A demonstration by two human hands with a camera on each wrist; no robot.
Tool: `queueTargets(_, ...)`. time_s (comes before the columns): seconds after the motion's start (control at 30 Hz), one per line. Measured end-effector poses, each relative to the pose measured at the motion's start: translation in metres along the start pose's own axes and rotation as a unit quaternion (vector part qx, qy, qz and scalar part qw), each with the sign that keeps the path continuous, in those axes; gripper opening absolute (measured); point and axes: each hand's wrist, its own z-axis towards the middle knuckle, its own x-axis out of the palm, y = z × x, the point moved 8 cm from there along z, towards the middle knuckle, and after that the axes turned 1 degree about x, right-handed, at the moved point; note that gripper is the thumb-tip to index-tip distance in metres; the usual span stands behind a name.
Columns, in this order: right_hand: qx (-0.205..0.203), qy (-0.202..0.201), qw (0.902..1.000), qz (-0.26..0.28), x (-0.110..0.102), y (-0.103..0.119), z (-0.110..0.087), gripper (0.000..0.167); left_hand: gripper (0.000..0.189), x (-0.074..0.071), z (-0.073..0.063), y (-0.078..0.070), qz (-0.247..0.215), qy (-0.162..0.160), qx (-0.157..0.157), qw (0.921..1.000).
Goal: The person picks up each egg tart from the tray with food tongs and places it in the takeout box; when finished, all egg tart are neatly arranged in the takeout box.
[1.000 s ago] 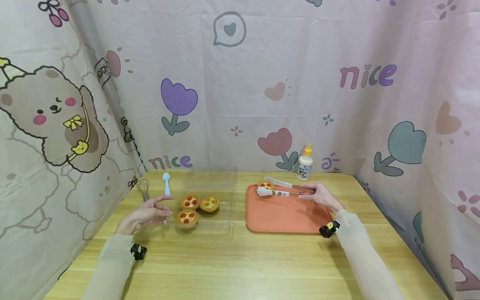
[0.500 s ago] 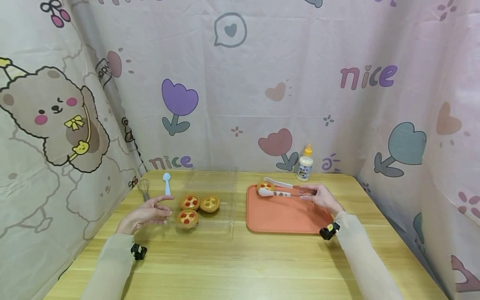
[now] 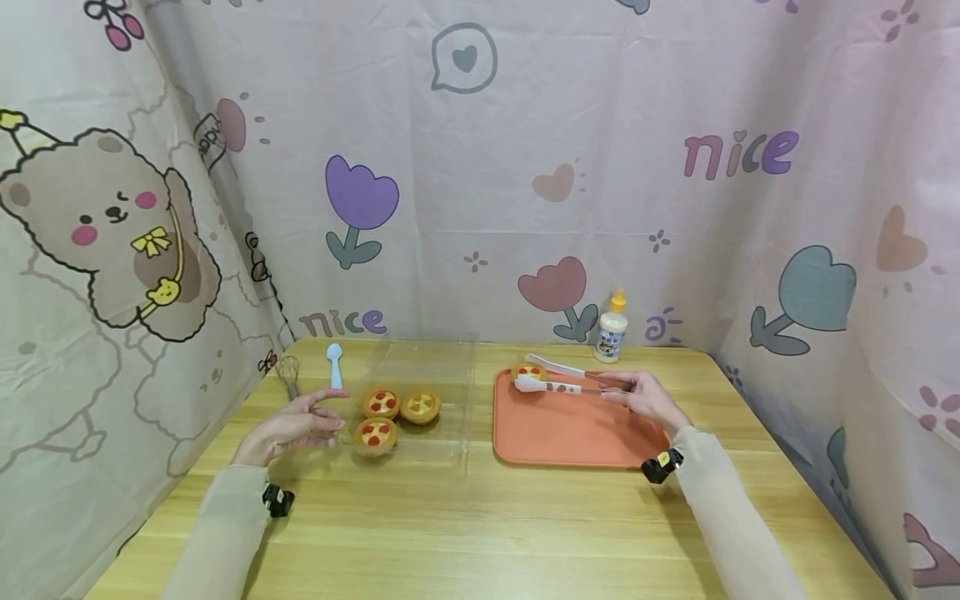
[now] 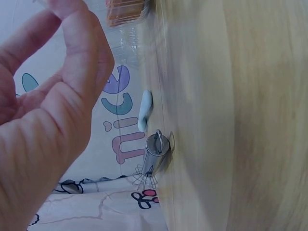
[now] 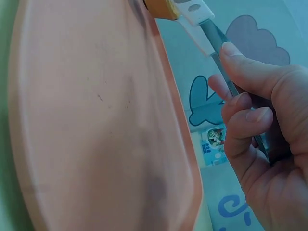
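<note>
My right hand (image 3: 647,398) grips a pair of tongs (image 3: 558,387) with white heads and metal arms, plain in the right wrist view too. The tongs' two arms stand apart on either side of a pizza-topped tart (image 3: 528,372), at the back left of an orange tray (image 3: 577,433). The right wrist view catches only the tart's edge (image 5: 161,8). My left hand (image 3: 292,427) is at the left side of a clear plastic box (image 3: 450,442), fingers loosely bent. Its fingertips are at the box's edge; whether they touch is unclear. Several more tarts (image 3: 381,405) sit in the box.
A light blue spoon (image 3: 334,367) and a whisk (image 3: 289,377) lie beyond the left hand. Behind the tray stands a white bottle (image 3: 611,329) with a yellow cap. The box's clear lid (image 3: 427,357) lies back toward the curtain (image 3: 465,167).
The tart between the tongs sits very slightly farther left than before. Both hands have stayed almost still.
</note>
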Motion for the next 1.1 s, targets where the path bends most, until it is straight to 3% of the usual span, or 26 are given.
queueTargets(0.43, -0.04, 0.019, 0.999, 0.0, 0.008, 0.021, -0.008, 0.049, 0.077, 0.003, 0.003, -0.004, 0.016, 0.003, 0.001, 0.9999)
queueTargets(0.87, -0.094, 0.046, 0.9945, 0.005, 0.022, 0.05, -0.013, 0.045, 0.078, 0.0, 0.001, -0.002, 0.002, 0.002, -0.004, 1.0)
queueTargets(1.1, -0.094, 0.052, 0.9942, 0.003, 0.028, 0.057, -0.016, 0.045, 0.079, 0.0, 0.001, -0.002, 0.012, 0.001, -0.004, 0.9999)
